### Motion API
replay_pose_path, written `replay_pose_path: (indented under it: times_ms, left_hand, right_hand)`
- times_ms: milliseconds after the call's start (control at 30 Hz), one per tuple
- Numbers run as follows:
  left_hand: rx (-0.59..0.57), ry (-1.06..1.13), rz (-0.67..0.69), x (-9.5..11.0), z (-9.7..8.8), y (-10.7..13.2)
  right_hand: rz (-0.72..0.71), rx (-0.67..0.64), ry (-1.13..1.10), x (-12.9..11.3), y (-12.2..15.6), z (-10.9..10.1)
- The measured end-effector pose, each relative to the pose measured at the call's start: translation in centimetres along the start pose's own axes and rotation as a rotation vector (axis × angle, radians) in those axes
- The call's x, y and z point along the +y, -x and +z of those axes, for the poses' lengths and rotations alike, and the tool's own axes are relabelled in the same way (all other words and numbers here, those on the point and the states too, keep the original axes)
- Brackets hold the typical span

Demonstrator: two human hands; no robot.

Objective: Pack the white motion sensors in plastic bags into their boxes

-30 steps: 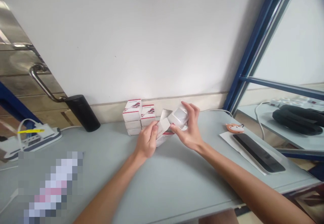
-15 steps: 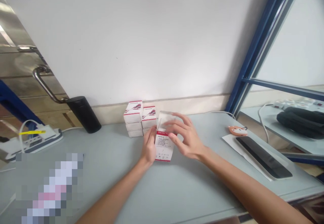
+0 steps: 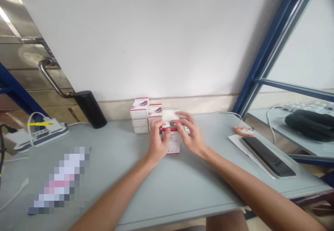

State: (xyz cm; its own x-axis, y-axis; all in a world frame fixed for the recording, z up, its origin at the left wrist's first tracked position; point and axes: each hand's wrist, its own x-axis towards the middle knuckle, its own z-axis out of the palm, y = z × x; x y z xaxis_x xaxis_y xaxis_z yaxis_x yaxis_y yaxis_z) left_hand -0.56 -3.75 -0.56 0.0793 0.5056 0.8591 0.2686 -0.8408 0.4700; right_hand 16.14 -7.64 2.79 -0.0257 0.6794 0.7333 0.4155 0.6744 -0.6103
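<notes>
A small white box with a red band [image 3: 173, 143] stands upright on the grey table [image 3: 161, 189], its top flap raised. My left hand [image 3: 156, 142] grips the box's left side, fingers curled round it. My right hand [image 3: 190, 133] rests at the box's top right, fingertips pinching the white flap. Right behind stands a stack of matching white and red boxes [image 3: 142, 116], against the wall.
A black cylinder [image 3: 90, 108] leans at the wall on the left, next to a white power strip [image 3: 36, 133]. To the right lie a dark phone [image 3: 268, 156] on white paper and a small orange fox figure [image 3: 244, 130]. A blue frame [image 3: 263, 50] rises at the right.
A second ago both hands held the open box and a white item in the air. The box now stands on the table and my right hand's fingers are at its top flap.
</notes>
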Motion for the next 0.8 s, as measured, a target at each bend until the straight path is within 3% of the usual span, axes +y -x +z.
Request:
replay_pose_path:
  times_ms: [167, 300, 500, 600, 700, 800]
  left_hand:
    - [-0.005, -0.052, 0.017, 0.15, 0.22, 0.1]
    - [-0.032, 0.026, -0.049, 0.26, 0.51, 0.32]
    - [-0.026, 0.161, -0.155, 0.65, 0.9, 0.43]
    - [-0.056, 0.123, -0.192, 0.71, 0.72, 0.3]
    - [-0.085, 0.06, -0.136, 0.53, 0.41, 0.16]
    - [-0.078, 0.039, -0.044, 0.17, 0.27, 0.19]
  right_hand:
    - [0.112, 0.146, -0.12, -0.6, -0.04, 0.47]
    - [0.17, 0.117, -0.255, -0.74, -0.21, 0.59]
    - [0.035, 0.013, -0.132, -0.56, -0.38, -0.26]
    - [0.012, 0.046, -0.118, -0.64, -0.49, -0.17]
    - [0.006, 0.085, -0.116, -0.66, -0.58, 0.03]
    - [-0.028, 0.044, -0.105, -0.35, -0.66, -0.2]
